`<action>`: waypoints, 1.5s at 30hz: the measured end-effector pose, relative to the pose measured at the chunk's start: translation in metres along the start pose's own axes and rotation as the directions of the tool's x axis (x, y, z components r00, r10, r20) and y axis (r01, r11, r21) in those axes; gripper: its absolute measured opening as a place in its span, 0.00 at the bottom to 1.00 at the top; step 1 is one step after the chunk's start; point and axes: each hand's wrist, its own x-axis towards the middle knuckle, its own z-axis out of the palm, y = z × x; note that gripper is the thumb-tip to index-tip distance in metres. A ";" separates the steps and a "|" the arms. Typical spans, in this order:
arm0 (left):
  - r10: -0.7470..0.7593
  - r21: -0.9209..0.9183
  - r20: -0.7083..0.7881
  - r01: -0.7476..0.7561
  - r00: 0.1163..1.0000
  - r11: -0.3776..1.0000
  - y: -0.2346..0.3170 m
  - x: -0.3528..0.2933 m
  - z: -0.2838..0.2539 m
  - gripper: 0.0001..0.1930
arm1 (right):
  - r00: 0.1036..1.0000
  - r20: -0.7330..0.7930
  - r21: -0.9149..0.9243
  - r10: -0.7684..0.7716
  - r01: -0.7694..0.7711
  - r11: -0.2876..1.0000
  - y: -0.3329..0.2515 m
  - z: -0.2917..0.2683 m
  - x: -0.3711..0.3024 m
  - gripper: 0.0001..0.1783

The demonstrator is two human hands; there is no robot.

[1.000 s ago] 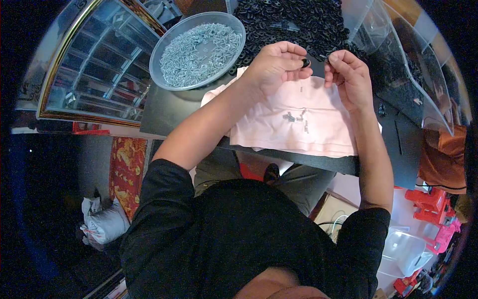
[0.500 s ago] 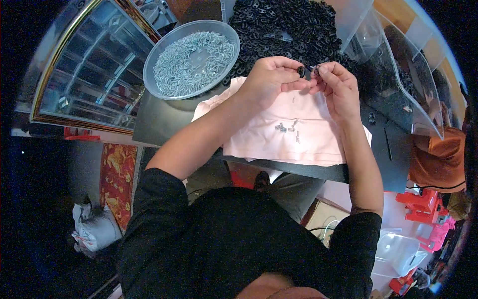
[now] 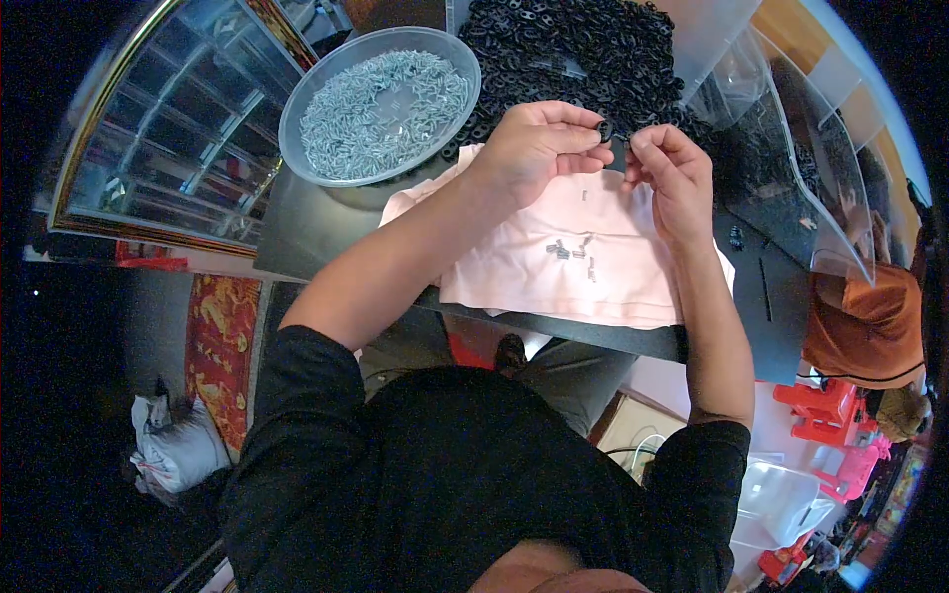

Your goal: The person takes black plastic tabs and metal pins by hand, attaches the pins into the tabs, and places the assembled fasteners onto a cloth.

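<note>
Head view: pink cloth (image 3: 514, 277) lies beneath the grip. Left hand (image 3: 539, 150) pinches a black piece (image 3: 605, 129); right hand (image 3: 679, 180), just beside, pinches a tinier dark item (image 3: 627, 143), kind unclear. Step judged: fine two-handed handling; next move calls for careful fingertip alignment.

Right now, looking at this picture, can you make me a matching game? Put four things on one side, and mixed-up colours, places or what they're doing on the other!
Things
1. Bowl
2. Cloth
3. Left hand
4. Black pile

Matches
A. Pinching a small black piece
B. Heaped beyond the hands
C. Round, with lots of silver pins inside
D. Pale pink, spread flat below the hands

Right pairs
1-C, 2-D, 3-A, 4-B
</note>
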 end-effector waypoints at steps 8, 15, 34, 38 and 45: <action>0.109 0.063 -0.004 -0.109 0.994 0.992 0.000 -0.001 0.006 0.10 | 1.000 -0.017 0.003 0.018 -0.018 1.000 -0.001 0.001 -0.001 0.05; 0.146 0.133 -0.016 -0.142 0.989 0.981 -0.002 -0.003 0.011 0.10 | 0.997 -0.071 0.045 0.029 -0.026 0.999 -0.001 0.010 -0.003 0.06; 0.247 0.194 -0.022 -0.238 0.969 0.952 -0.004 -0.004 0.016 0.06 | 0.991 -0.112 0.100 -0.067 0.078 0.992 0.001 0.018 -0.007 0.04; 0.235 0.225 0.049 -0.240 0.971 0.944 0.006 -0.005 0.016 0.06 | 0.997 0.009 0.131 -0.073 0.071 0.989 -0.005 0.011 -0.005 0.04; 0.207 0.258 0.155 -0.242 0.966 0.935 0.016 -0.007 0.011 0.09 | 0.977 0.195 0.126 -0.085 0.061 0.990 -0.012 0.012 -0.006 0.17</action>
